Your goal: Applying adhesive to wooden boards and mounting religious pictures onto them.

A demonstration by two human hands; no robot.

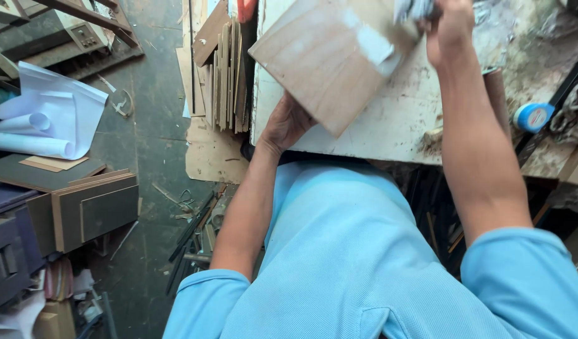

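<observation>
Left hand [287, 122] curled, gripping; right hand [449, 31] raised, fisted.

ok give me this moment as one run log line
left hand: holds wood panel from beneath | right hand: presses crumpled rag on panel's top edge | panel tilted over white bench

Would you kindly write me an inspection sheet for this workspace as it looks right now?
Surface: white worktable, stained and scuffed.
Job's things: tan wooden panel, tilted over the table edge; crumpled cloth at its upper corner.
Clutter: blue tape roll on the right; offcuts stacked on edge beside the table.
Hands: left hand grips the panel's lower edge from beneath; right hand clutches the cloth.
Cables: nothing seen for certain.
Surroundings: rolled white paper, framed boards, scraps on a green floor.
</observation>
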